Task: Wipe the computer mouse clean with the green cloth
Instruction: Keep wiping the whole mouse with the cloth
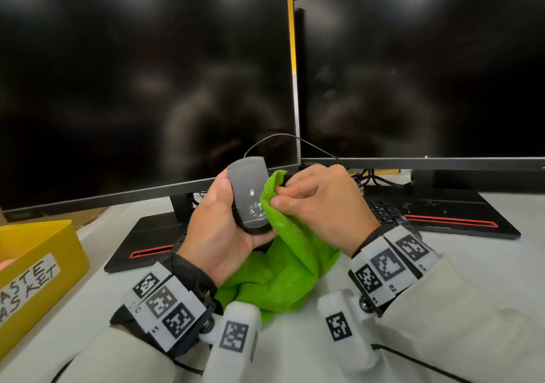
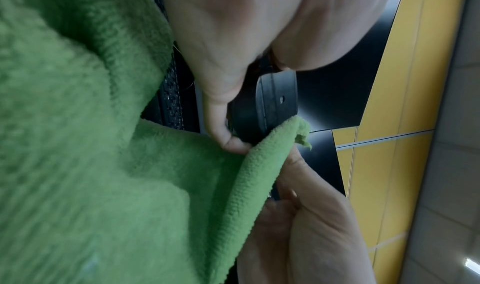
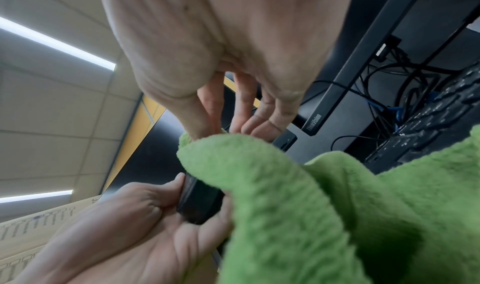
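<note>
1. Two hands share the work in front of me: my left hand (image 1: 219, 229) curls around a black wired computer mouse (image 1: 249, 197), thumb along one side and fingers on the other, holding it off the desk with its underside turned up toward my head camera.
2. My right hand (image 1: 320, 205) pinches a fold of the fuzzy green microfibre cloth (image 1: 290, 260) between thumb and fingertips, just beside the mouse's right edge and touching it.
3. Below both grips the rest of the cloth hangs down and bunches on the pale desk (image 1: 486, 267).
4. The mouse's thin black cable (image 1: 283, 136) loops up from its far end.
5. Behind the hands stand two dark monitors (image 1: 141, 88); a black keyboard (image 1: 386, 210) lies beyond my right wrist.
6. Far off my left wrist sits a yellow bin (image 1: 44, 253) with a handwritten label.
</note>
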